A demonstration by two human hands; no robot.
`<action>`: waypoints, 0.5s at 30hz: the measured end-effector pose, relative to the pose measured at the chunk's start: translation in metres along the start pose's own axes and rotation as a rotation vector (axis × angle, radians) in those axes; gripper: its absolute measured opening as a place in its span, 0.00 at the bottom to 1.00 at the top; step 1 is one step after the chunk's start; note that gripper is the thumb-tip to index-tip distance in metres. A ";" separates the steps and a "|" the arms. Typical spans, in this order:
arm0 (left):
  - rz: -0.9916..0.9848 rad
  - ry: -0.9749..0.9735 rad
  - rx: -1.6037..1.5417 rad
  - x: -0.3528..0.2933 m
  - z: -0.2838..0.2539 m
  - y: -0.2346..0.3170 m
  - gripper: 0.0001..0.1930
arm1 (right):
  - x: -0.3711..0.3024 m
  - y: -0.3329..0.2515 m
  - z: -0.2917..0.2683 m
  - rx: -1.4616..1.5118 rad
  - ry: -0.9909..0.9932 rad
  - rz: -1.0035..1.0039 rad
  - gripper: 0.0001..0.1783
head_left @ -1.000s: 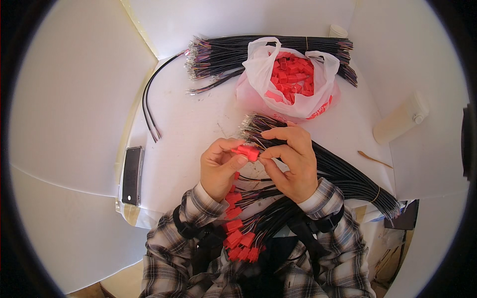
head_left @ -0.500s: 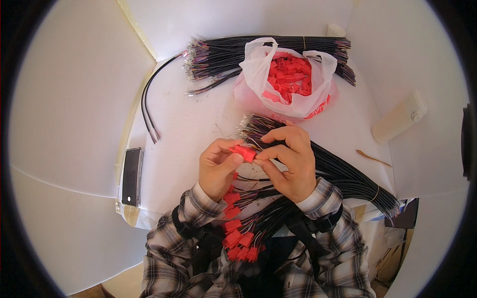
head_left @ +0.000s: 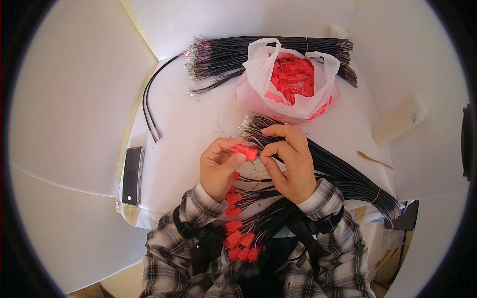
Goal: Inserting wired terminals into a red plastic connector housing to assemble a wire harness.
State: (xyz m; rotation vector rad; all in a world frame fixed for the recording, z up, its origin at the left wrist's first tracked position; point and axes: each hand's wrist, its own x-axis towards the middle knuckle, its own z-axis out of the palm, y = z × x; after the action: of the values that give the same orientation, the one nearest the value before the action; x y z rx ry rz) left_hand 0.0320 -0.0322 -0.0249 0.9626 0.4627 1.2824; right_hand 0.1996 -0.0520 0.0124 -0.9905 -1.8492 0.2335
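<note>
Between the thumb and fingers of my left hand (head_left: 217, 168) is a red plastic connector housing (head_left: 246, 151), held above the table. My right hand (head_left: 292, 166) is at the housing's right end, with thumb and forefinger pinched together. What they pinch is too small to make out. Just behind the fingers lies a bundle of black cables (head_left: 328, 166) with thin coloured wires and metal tips at its far-left end. Nearer me, red connectors (head_left: 240, 240) sit on the ends of several black cables (head_left: 271, 216), partly over my lap.
A white plastic bag (head_left: 258, 102) full of red connectors stands at the back, before another cable bundle (head_left: 218, 59). Two loose cables (head_left: 147, 107) and a phone (head_left: 132, 176) lie left. At right are a cream bottle (head_left: 397, 121) and a brown stick-like tool (head_left: 373, 159). White panels surround the table.
The view has shifted slightly. Both hands keep almost the same pose around the red connector, with only a small movement of my right fingers at its end.
</note>
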 end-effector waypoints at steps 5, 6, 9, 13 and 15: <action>0.029 -0.003 0.058 0.000 0.000 -0.001 0.12 | -0.001 0.000 -0.001 0.007 -0.005 0.000 0.10; 0.046 -0.004 0.092 0.000 -0.001 -0.001 0.12 | -0.001 0.000 0.000 0.011 -0.005 -0.002 0.10; 0.062 0.009 0.113 -0.001 0.000 0.001 0.12 | 0.000 0.001 0.001 0.021 0.002 -0.014 0.09; 0.072 -0.002 0.119 -0.001 0.001 0.000 0.12 | 0.000 -0.001 -0.001 0.052 0.010 0.030 0.08; 0.081 -0.013 0.140 -0.001 0.001 0.001 0.12 | -0.001 -0.001 0.001 0.128 0.070 0.115 0.06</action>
State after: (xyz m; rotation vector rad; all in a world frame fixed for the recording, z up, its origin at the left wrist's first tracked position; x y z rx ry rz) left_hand 0.0318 -0.0335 -0.0233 1.1159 0.5136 1.3291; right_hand 0.1985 -0.0526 0.0119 -1.0045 -1.6940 0.3773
